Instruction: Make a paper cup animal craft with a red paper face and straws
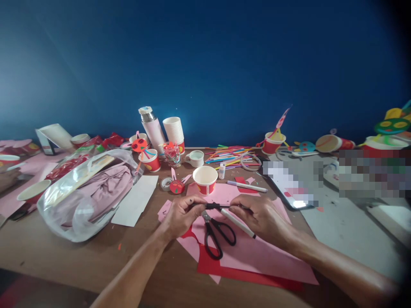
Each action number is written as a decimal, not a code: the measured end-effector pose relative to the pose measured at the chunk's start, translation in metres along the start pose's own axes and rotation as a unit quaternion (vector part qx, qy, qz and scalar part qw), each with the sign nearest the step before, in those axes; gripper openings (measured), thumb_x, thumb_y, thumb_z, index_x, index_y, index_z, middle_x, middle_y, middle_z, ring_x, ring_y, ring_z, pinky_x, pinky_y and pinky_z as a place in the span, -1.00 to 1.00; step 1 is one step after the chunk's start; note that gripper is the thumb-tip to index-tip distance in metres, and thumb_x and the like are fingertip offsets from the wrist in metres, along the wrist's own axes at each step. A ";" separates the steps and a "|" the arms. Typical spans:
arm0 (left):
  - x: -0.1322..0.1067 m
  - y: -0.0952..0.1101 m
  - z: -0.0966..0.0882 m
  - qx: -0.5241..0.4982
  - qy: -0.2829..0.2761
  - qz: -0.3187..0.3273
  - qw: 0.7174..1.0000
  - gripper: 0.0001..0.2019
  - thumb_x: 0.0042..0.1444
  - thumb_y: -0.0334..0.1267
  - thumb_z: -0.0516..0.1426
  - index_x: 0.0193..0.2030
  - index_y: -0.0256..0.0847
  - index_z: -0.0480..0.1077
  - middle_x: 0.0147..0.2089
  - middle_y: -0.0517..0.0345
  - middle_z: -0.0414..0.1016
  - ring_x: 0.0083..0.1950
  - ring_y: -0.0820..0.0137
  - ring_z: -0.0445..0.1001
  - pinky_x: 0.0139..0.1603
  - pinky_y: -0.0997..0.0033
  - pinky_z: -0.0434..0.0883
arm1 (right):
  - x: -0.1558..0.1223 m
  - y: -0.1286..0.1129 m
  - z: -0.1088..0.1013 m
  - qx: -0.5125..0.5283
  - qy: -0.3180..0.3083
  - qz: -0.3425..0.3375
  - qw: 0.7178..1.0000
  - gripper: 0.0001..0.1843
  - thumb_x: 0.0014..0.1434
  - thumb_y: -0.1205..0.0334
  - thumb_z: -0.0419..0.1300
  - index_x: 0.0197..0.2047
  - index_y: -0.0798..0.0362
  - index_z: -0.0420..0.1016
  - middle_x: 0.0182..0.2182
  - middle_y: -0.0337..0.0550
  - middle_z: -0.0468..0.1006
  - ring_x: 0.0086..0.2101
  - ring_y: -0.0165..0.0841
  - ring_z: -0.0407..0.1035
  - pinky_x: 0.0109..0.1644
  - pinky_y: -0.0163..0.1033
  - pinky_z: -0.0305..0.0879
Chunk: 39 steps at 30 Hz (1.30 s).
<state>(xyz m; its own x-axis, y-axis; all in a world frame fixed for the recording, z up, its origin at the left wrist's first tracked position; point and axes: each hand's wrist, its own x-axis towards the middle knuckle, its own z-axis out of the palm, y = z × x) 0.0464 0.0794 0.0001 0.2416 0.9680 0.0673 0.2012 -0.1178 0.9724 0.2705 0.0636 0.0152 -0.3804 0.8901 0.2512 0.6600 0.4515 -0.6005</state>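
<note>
My left hand (188, 214) and my right hand (255, 212) each pinch an end of a thin black stick-like thing (213, 206), thicker at its middle, held level above pink paper (266, 256). Its exact kind is not clear. Below it lie black-handled scissors (221, 239), closer to my left hand. A white marker with a dark tip (238, 223) rests beside my right hand's fingers. Just beyond both hands stands a red and white paper cup (205, 179), open end up. A red paper face with pink ears (177, 185) lies left of the cup.
A clear plastic bag with pink cloth (96, 192) lies left, beside a white card (136, 200). Behind are a flask (153, 130), stacked cups (173, 128) and colourful thin sticks (229, 156). A tablet-like device (285, 184) sits right. Red paper (208, 265) pokes out underneath.
</note>
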 end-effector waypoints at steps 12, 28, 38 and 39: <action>0.005 -0.005 -0.003 0.145 -0.051 0.051 0.987 -0.76 0.09 -0.17 0.09 -0.21 -0.19 0.52 -0.29 0.09 0.56 -0.27 0.33 0.48 -0.26 0.43 0.37 | 0.009 0.008 -0.010 -0.089 -0.162 0.026 0.982 -0.68 0.26 0.10 -0.09 -0.36 0.04 0.39 -0.50 -0.21 0.49 -0.50 -0.41 0.30 -0.43 -0.34 0.05; 0.009 0.002 -0.025 0.090 0.232 0.116 0.962 -0.83 0.12 -0.26 0.07 -0.46 -0.24 0.36 -0.55 0.25 0.34 -0.55 0.56 0.30 -0.50 0.58 0.29 | 0.030 0.067 -0.032 -0.317 -0.097 0.154 0.931 -0.62 0.24 0.08 -0.12 -0.17 -0.07 0.50 -0.22 -0.14 0.55 -0.25 -0.23 0.41 -0.33 -0.25 0.13; 0.012 -0.002 -0.036 0.083 0.261 0.108 0.956 -0.61 0.17 -0.17 -0.01 -0.67 -0.22 0.16 -0.68 0.29 0.15 -0.66 0.58 0.14 -0.65 0.57 0.13 | 0.030 0.086 -0.012 -0.377 -0.066 0.141 0.913 -0.72 0.21 0.36 -0.07 -0.18 0.05 0.45 -0.19 -0.03 0.49 -0.16 -0.23 0.35 -0.31 -0.28 0.17; 0.012 -0.002 -0.037 0.078 0.264 0.106 0.955 -0.61 0.16 -0.17 -0.01 -0.67 -0.22 0.16 -0.69 0.29 0.15 -0.66 0.58 0.14 -0.66 0.57 0.13 | 0.030 0.081 -0.016 -0.374 -0.067 0.144 0.914 -0.73 0.22 0.35 -0.07 -0.17 0.06 0.44 -0.19 -0.03 0.50 -0.16 -0.22 0.36 -0.30 -0.27 0.17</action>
<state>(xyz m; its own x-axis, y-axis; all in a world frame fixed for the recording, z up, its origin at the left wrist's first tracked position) 0.0141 0.0997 0.0072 -0.2122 0.8901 0.4033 0.3499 -0.3161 0.8819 0.3233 0.1277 -0.0134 -0.1636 0.9857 0.0391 0.9844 0.1606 0.0718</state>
